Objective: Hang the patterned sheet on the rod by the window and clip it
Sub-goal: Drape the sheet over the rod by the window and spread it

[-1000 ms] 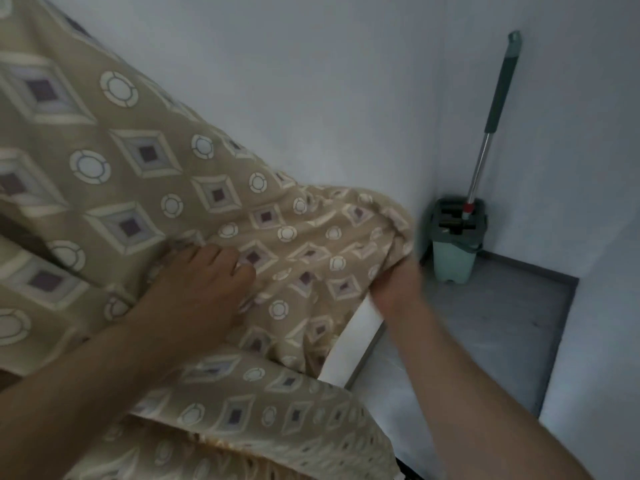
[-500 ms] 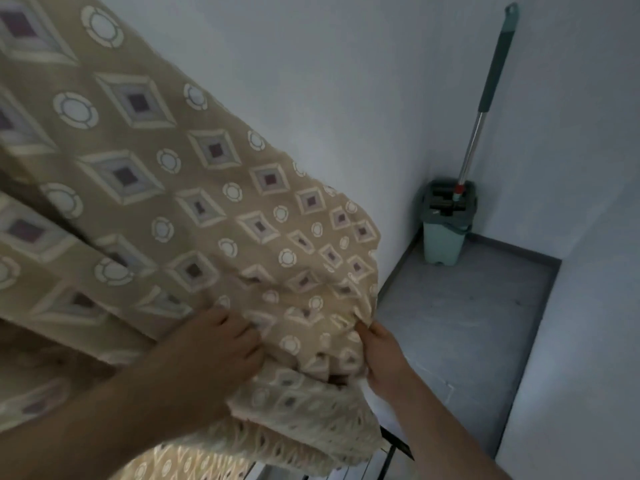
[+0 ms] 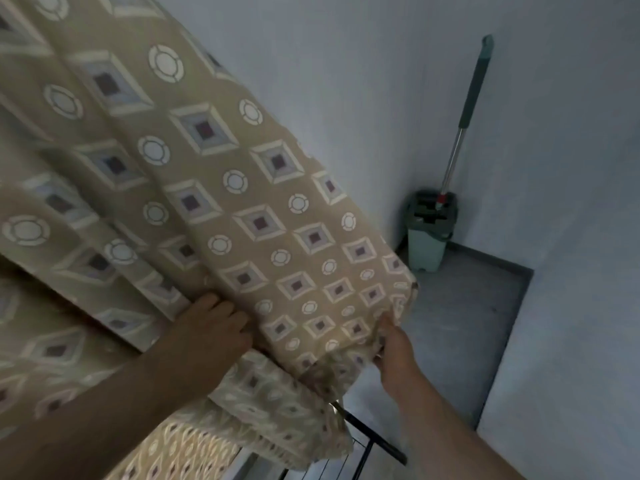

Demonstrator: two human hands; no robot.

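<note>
Tan cotton-looking cloth fills the left half of my view: the patterned sheet, printed with diamonds and rings, hangs in long folds from somewhere above the frame. I cannot see the rod, the window or any clip, so I cannot tell whether the sheet is already over the rod.

Grip state: my left hand lies against the cloth near its lower fold, fingers curled into the fabric; they look to be holding a fold, though the tips are partly hidden. My right hand pinches the bottom corner of the sheet, thumb and fingers closed on the hem.

Progress, my judgement: draping is under way or being straightened; clipping is not yet done as far as I can see.

Edges and room: the sheet's right edge runs diagonally down to the pinched corner. A lower layer of the same cloth bunches beneath it, over a dark metal frame. To the right, bare grey floor lies between the walls, open for stepping. A mop bucket with its mop handle stands in the far corner, well apart from the sheet.
</note>
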